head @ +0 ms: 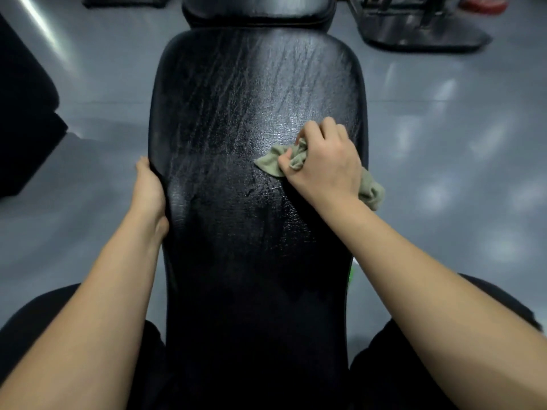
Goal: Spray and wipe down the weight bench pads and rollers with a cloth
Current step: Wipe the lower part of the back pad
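Note:
A long black bench pad point(236, 119) runs up the middle of the view, its cracked surface shining wet around the centre. My right hand point(325, 161) grips a crumpled olive-green cloth point(270, 162) and presses it on the pad's right side; a tail of the cloth hangs out past the pad's right edge. My left hand point(149, 187) holds the pad's left edge, fingers wrapped under it and hidden. A second, smaller black pad point(257, 10) sits beyond the far end. No spray bottle is in view.
Grey glossy floor point(444, 143) lies on both sides. A dark machine base point(420, 31) stands at the back right, a black block point(23, 113) at the left. A small green thing point(351, 272) peeks out under the pad's right edge. My dark-clothed legs straddle the bench.

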### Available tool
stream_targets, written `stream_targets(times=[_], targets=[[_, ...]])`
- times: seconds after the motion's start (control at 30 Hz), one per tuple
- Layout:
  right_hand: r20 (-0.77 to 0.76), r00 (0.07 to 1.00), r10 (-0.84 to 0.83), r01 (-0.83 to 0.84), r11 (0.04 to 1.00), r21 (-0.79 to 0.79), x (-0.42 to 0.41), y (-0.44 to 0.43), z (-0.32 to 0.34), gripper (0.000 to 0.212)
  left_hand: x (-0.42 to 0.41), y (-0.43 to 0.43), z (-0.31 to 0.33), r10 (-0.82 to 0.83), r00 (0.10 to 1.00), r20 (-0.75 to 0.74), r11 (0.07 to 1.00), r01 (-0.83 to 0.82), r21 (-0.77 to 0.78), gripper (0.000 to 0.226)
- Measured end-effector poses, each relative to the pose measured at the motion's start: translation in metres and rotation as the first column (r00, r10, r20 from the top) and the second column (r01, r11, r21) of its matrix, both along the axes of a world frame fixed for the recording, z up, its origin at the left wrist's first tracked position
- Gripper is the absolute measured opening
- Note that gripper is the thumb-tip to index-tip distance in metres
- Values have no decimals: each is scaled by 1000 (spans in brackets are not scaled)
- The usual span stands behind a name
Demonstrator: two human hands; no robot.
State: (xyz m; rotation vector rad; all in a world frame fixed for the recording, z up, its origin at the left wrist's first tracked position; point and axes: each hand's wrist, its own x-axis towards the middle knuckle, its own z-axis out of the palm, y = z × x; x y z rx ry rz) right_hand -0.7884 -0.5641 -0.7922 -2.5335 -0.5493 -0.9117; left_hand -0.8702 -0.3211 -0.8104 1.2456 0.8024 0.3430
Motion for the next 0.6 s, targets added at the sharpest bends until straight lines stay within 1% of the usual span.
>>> stream_targets(times=[0.1,0.23,0.37,0.43,0.5,0.6], targets=[[4,999,42,-42,999,-7,-8,-5,-6,30,-1,-2,0,-3,1000,11,1000,3,14,52],[-23,980,199,-200,977,-70,-33,-23,-17,29,-2,0,2,-7,1000,-5,1000,7,19,52],[-54,966,254,-259,962,-92,-67,-51,-33,29,-2,-1,5,22,999,-27,999,-22,24,49],[-70,943,325,-331,938,-106,-89,-60,-43,29,-3,-2,6,26,999,-36,1000,-26,12,52],[-90,910,404,-413,895,-167,-107,-62,-51,30,-5,-7,9,14,999,-34,1000,-14,-3,53],[-114,887,448,-462,856,-231,-120,-59,-55,32,-7,-9,11,-7,999,-31,1000,7,-14,55]])
